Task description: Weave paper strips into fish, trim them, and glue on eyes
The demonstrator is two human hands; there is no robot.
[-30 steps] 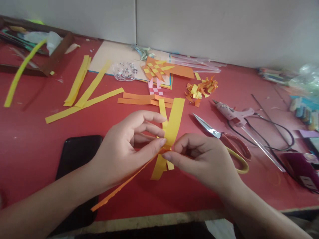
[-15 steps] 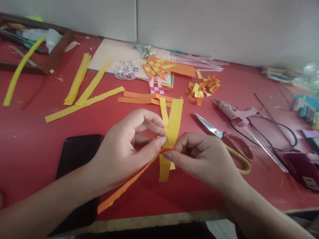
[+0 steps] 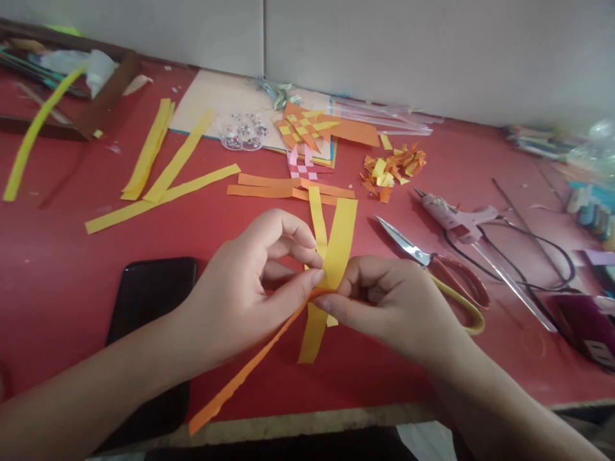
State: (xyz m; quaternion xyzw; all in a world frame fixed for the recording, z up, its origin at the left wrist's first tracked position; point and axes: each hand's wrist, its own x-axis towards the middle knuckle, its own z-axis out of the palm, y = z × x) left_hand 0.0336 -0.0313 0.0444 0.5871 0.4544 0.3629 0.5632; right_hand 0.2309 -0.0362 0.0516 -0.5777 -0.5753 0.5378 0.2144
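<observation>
Head view: an orange strip (image 3: 247, 368) slants in from our near left, crossing yellow strips (image 3: 342, 237) that run away from us.
Its free length lies nearest, on the near side of our left hand (image 3: 250, 288). At the crossing, the fingers of our right hand (image 3: 398, 304) pinch the orange strip; the left fingers, just beyond, pinch the yellow strips, whose far ends spread toward loose orange strips (image 3: 264, 191).
</observation>
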